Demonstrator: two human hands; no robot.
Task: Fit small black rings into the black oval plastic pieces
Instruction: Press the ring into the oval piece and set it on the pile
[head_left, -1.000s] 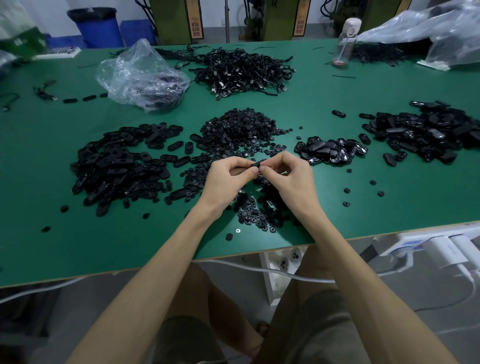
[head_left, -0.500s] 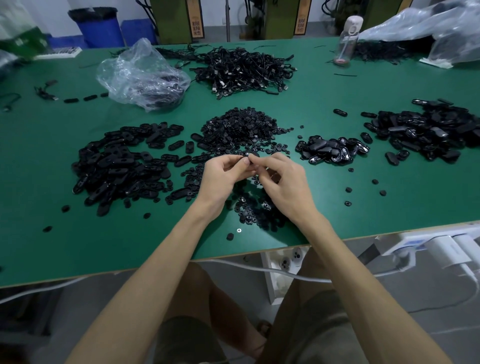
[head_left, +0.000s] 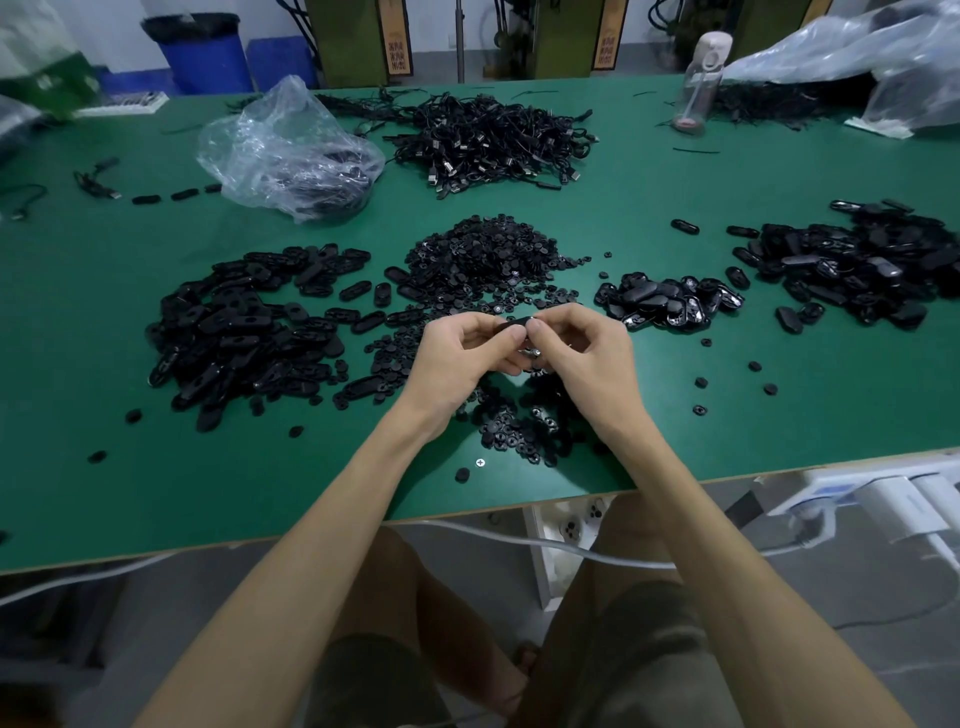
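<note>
A black oval plastic piece (head_left: 511, 328) is held above the green table (head_left: 104, 493), pinched from its two ends by my left hand (head_left: 457, 358) and my right hand (head_left: 582, 358). The fingertips of both hands meet over it and hide most of it. Whether a ring sits in it I cannot see. A heap of small black rings (head_left: 488, 265) lies just behind my hands, and more rings (head_left: 519, 426) are scattered under them. A big pile of oval pieces (head_left: 234, 332) lies to the left.
Two piles of oval pieces lie to the right, a small one (head_left: 670, 304) and a larger one (head_left: 862, 265). A crumpled plastic bag (head_left: 285, 150), a heap of black cables (head_left: 493, 137) and a clear bottle (head_left: 698, 83) stand at the back. A white cable (head_left: 571, 548) hangs below the table's front edge.
My hands stay together over the rings. The right hand's fingers have curled back in, and both hands pinch the oval piece again, as a second ago.
</note>
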